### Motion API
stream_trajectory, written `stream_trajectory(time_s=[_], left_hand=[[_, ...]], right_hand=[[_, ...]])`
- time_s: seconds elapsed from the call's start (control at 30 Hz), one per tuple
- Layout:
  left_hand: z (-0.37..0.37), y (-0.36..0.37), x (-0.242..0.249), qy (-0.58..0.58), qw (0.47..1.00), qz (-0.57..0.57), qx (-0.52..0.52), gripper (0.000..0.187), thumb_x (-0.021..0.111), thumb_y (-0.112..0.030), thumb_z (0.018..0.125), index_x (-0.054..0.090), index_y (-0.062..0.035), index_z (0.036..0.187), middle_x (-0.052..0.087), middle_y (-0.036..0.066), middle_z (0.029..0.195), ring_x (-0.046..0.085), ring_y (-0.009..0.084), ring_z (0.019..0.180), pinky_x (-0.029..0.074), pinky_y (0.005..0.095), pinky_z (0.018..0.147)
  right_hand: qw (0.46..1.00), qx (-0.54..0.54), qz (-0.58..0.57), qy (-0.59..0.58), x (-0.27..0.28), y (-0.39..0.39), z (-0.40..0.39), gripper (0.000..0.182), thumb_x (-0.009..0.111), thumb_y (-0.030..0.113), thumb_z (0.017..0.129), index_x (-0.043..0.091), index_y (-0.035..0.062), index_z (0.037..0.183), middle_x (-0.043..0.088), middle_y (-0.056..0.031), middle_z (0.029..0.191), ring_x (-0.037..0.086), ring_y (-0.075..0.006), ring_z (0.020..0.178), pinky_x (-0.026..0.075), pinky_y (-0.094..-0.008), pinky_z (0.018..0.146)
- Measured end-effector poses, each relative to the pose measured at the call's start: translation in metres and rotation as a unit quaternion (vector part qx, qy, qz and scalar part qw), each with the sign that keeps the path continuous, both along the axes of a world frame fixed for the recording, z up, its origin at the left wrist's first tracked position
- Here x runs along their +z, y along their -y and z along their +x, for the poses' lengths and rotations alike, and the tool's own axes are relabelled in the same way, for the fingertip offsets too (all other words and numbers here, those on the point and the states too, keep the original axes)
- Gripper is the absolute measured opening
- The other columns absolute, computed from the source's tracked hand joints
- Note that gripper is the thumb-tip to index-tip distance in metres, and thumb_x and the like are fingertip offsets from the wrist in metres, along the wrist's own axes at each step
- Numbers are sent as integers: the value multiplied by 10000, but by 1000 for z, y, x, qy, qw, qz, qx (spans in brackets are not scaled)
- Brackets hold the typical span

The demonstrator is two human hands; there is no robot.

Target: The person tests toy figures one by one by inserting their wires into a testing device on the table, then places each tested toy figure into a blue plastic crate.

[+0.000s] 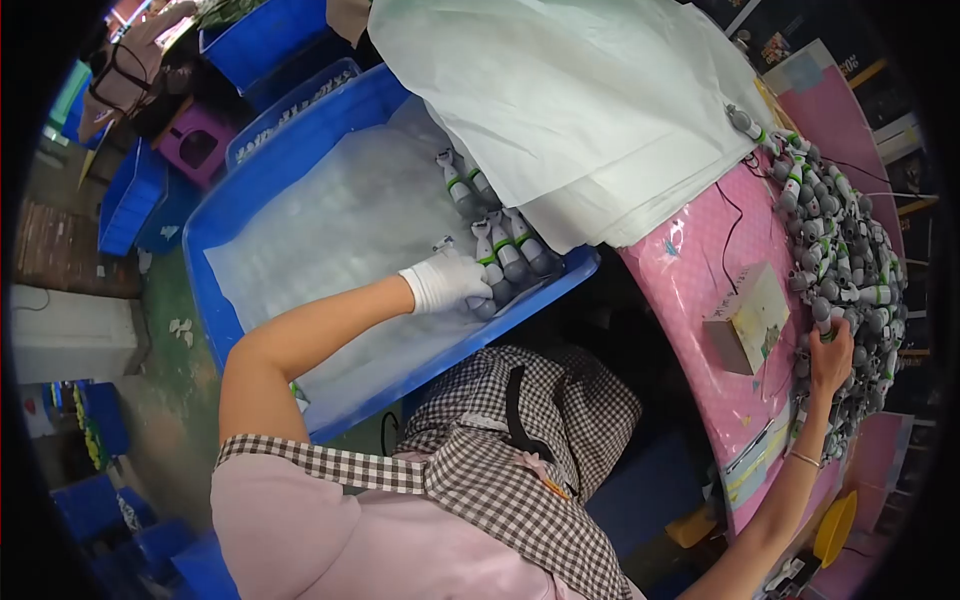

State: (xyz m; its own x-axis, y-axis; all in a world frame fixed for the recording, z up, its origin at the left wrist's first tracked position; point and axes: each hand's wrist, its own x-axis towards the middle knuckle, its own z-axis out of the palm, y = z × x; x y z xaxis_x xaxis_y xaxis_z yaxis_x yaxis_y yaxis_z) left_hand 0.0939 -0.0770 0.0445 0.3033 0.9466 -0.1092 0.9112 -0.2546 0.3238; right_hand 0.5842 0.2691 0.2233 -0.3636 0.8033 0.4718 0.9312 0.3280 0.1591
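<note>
My left hand [447, 281], in a white glove, is inside the large blue bin [345, 400] near its front edge. Its fingers are closed around a grey-and-white bottle-shaped piece [484, 308], mostly hidden by the glove. Beside it, several similar pieces with green bands [510, 255] lie in a row on a white sheet [330, 230]. My right hand [832, 355] is bare, its fingers wrapped round another bottle-shaped piece [823, 312] at the edge of a big heap of them [850, 240] on the pink-covered table [680, 270].
White sheets [590, 100] hang over the table's end and the bin's far corner. A small cardboard box [748, 322] stands on the table, with a dark cord [735, 225] nearby. More blue bins [265, 45] and a purple stool [195, 142] are behind. A yellow bowl [835, 528] is at lower right.
</note>
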Motion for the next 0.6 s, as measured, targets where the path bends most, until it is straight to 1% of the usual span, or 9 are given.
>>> stream_trajectory(time_s=[0.07,0.13,0.17,0.27,0.33,0.4,0.47,0.53,0.6], left_hand=[[-3,0,-16,32,996,71,-36,173,597,-141,699,621,-140,870,591,62,760,606,264,742,475,400,640],[-3,3,-25,11,994,107,-13,171,613,-169,688,612,-151,859,562,41,746,581,243,725,460,393,635],[-3,5,-27,12,994,105,-12,171,613,-169,688,612,-151,859,562,41,746,581,243,725,460,393,635],[0,12,-23,61,984,166,-6,269,662,-150,620,610,-125,884,581,45,826,579,244,797,463,378,683],[3,12,2,75,977,197,-8,266,683,-143,615,600,-111,866,588,47,844,584,243,816,471,372,690],[2,19,14,68,972,223,7,259,683,-134,627,603,-102,871,597,55,855,590,254,817,478,372,683],[-3,25,19,56,966,251,19,253,683,-124,638,605,-92,877,606,62,867,596,264,819,485,372,677],[-10,30,21,75,961,228,140,245,674,-99,653,609,-77,888,618,78,882,602,285,817,492,373,692],[-6,29,29,60,947,250,191,198,655,-65,714,621,-68,909,624,88,865,608,275,789,495,354,683]], right_hand=[[999,38,-16,14,-3,-13,14,321,658,169,738,569,77,1032,598,-138,914,570,-321,906,456,-417,772],[987,124,-32,-93,-2,-19,14,369,643,145,748,567,69,1101,593,-129,909,566,-279,940,448,-365,817],[983,109,-47,-142,-10,-34,28,396,628,135,763,559,63,1146,595,-124,965,567,-233,954,432,-330,843],[973,121,-139,-135,-7,-36,27,375,623,145,781,557,59,1141,600,-122,1024,567,-207,961,428,-323,843],[977,121,-90,-148,-1,-44,33,374,624,165,797,546,53,1145,603,-110,1030,565,-177,935,430,-306,823],[951,107,-122,-262,23,-43,35,370,626,193,815,537,46,1142,609,-93,979,557,-149,904,432,-290,798],[971,6,-223,-88,58,-22,18,397,609,260,847,546,31,1165,608,-88,944,550,-149,854,432,-289,756],[993,60,-89,-51,68,-28,36,426,608,283,845,546,25,1178,618,-98,932,551,-153,836,430,-287,735],[989,40,-125,-71,95,-11,42,439,619,280,838,545,16,1181,632,-106,920,564,-144,821,437,-284,722]])
